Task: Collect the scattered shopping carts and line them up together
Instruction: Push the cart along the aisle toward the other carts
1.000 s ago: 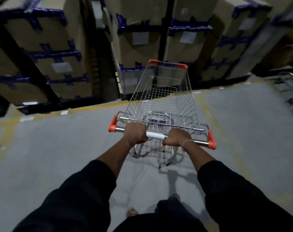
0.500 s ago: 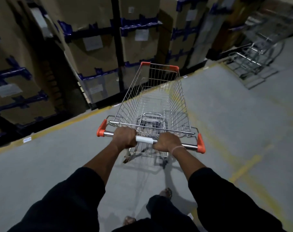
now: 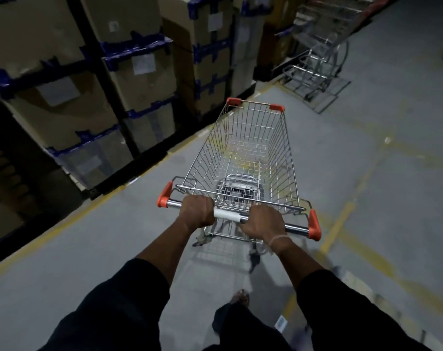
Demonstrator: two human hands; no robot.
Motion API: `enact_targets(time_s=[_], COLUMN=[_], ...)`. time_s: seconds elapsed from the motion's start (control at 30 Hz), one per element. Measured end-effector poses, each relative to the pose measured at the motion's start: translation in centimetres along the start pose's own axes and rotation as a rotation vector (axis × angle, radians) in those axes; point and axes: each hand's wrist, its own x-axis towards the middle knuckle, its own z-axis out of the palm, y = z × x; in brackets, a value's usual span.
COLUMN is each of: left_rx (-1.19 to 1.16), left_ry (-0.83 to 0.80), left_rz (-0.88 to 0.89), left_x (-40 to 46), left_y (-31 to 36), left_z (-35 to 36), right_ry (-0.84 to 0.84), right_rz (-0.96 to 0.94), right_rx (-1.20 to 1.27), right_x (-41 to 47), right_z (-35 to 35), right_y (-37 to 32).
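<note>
An empty wire shopping cart with orange corner caps stands right in front of me on the grey floor. My left hand grips the left part of its steel handle bar, beside the white centre sleeve. My right hand grips the bar just right of that sleeve. A row of other wire carts stands at the upper right, next to the shelving, well ahead of my cart's nose.
Tall racks of cardboard boxes with blue strapping line the left side behind a yellow floor line. More yellow lines cross the floor on the right. My foot shows below the cart.
The cart has swung to the right, away from the box racks, and now points toward the row of carts, which has come closer. Both hands keep their grip on the handle.
</note>
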Motion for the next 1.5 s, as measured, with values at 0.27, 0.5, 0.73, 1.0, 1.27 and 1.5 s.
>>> enact_targets(time_s=[0.27,0.5,0.73,1.0,1.27,1.5], left_rx=[-0.123,-0.337,-0.344,-0.387,-0.403,-0.365], left_ry=[0.127,0.253,0.071,0.067,0.088,0.026], left_rz=[0.265,0.332,0.022,0.152,0.216,0.296], left_x=[11.8,22.0,29.8,38.1,56.1,68.5], left_y=[5.0,7.1,12.2,15.2,13.0,14.7], left_z=[-3.2,-6.5,-8.4,-14.5,-13.0,-18.1], right_ry=[0.077,0.213,0.310,0.237,0.201,0.182], right_rz=[0.008,0.028,0.405,0.471,0.477,0.607], right_rx=[-0.002,0.142,0.114,0.190,0.209,0.278], right_x=[5.5,11.8,16.7,25.1,36.0,46.6], right_z=[-1.7,-3.9,-3.1,-5.9,-9.8,-13.5], right_y=[10.6,18.8,24.9,32.4,36.7,42.8])
